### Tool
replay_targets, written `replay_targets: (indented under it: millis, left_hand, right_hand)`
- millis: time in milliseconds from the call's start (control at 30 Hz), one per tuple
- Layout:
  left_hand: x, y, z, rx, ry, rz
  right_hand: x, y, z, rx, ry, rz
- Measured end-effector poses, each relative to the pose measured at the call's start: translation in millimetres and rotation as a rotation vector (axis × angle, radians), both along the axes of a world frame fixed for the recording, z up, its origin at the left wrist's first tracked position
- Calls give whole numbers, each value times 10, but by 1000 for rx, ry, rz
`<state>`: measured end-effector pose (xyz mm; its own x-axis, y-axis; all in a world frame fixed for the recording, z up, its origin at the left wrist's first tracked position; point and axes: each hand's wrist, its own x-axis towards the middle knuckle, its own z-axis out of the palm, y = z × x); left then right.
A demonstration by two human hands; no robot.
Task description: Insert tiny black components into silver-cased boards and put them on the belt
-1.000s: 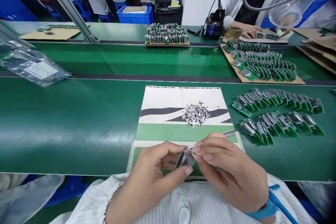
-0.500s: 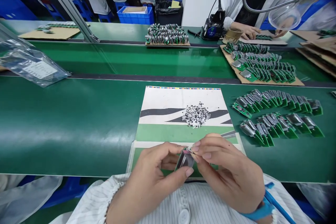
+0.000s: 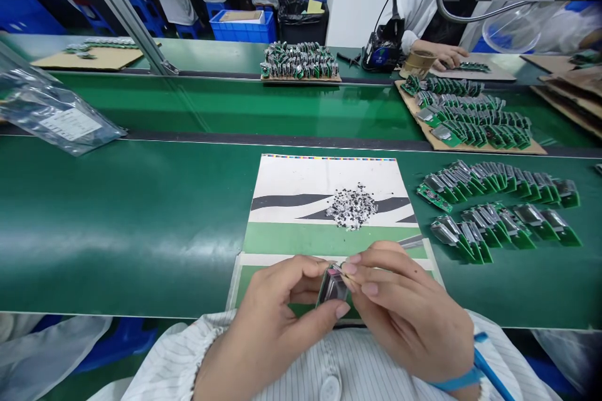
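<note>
My left hand [image 3: 277, 313] grips a small circuit board [image 3: 333, 288] between thumb and fingers. The board is tilted and carries a shiny, dark boxy part, with a bit of pink near its top. My right hand [image 3: 414, 310], a blue band round its wrist, has its fingertips pinched together at the board's upper right corner. Whatever lies between those fingertips is too small to make out. Just beyond both hands, a heap of tiny black and silver parts [image 3: 352, 207] lies on a printed sheet [image 3: 291, 175].
Rows of similar boards [image 3: 498, 178] lie at the right, with more on a cardboard sheet [image 3: 533, 149]. A plastic bag [image 3: 70, 122] is at the left. Across the bench, a co-worker's hand [image 3: 444, 55] touches a board near a tape roll [image 3: 417, 64]. A metal post [image 3: 125, 9] slants at left.
My hands stay at the board with hardly any shift. Across the bench, the co-worker's other hand has moved away from the board there.
</note>
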<state>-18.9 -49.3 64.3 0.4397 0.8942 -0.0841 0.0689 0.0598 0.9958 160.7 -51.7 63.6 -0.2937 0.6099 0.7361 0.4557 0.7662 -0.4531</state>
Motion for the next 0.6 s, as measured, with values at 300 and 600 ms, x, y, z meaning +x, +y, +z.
replay_targets:
  millis: [300, 600]
  left_hand:
    - [-9, -34, -30, 81, 40, 23]
    - [-3, -39, -64, 118, 14, 43]
  right_hand:
    - [7, -37, -38, 24, -64, -28]
    - [17, -43, -31, 3, -43, -33]
